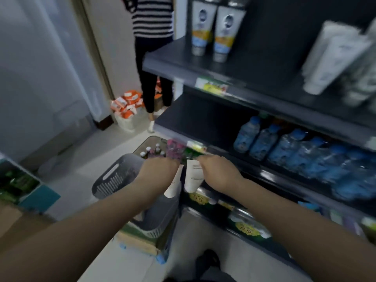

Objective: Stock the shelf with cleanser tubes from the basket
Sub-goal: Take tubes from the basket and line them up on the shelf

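Observation:
A grey slatted basket [114, 180] stands on a cardboard box in front of the dark shelf unit [203, 64]. My left hand [158, 169] grips a white cleanser tube [173, 188] above the basket. Just to its right, my right hand [217, 171] grips a second white tube [193, 180], which hangs cap-down by the shelf's front edge. On the upper shelf stand two white-and-orange tubes [211, 29] at the left and several white tubes [333, 55] at the right. The frame is blurred.
Blue-capped water bottles [284, 145] fill the middle shelf. Small bottles in a tray [154, 149] sit on the floor beyond the basket. A person in a striped top [152, 47] stands by orange packets [126, 104] in the aisle. Boxes [24, 190] lie at left.

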